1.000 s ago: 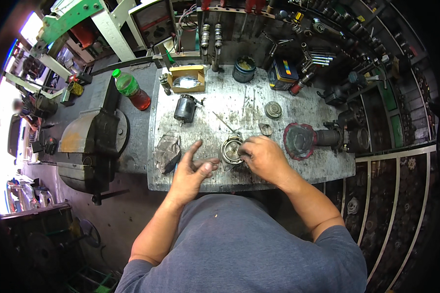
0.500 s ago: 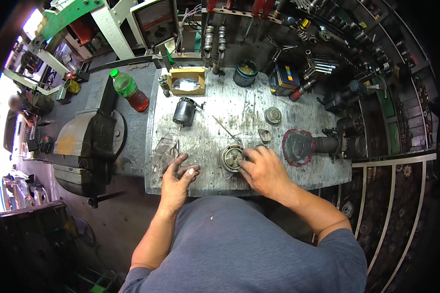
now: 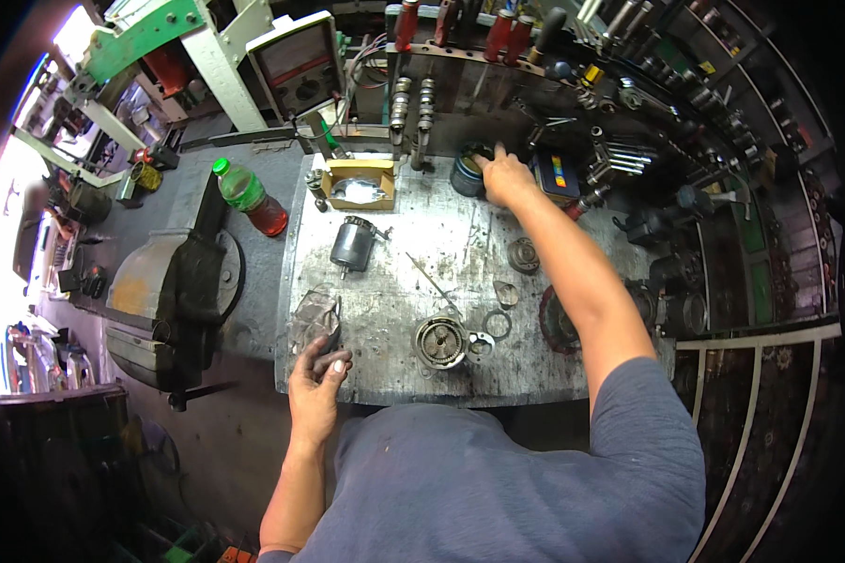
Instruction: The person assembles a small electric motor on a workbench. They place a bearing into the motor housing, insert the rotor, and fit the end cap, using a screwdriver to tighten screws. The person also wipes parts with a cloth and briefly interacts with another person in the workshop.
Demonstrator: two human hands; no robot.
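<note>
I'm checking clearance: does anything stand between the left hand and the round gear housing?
Nothing visible stands between the left hand and the gear housing; the crumpled gray cloth lies forward of the hand, off that line.

The worktop [image 3: 385, 328] is bare metal, scuffed and stained dark, with a bright sheen toward its far edge. Near its front edge, the round gear housing [image 3: 440, 343] is metal, its rim glinting and its teeth duller; the thin ring [image 3: 498, 325] beside it looks like dark, matt metal. The motor [image 3: 352, 242] has a smooth, glossy dark casing. At the far left corner, the box [image 3: 361, 167] is matt cardboard holding shiny clear plastic. The far-edge canister [image 3: 465, 183] is smooth and faintly glossy, metal or plastic unclear. Past the left edge stand a glossy plastic bottle [image 3: 252, 197] and a worn metal vise [image 3: 174, 272].
</note>
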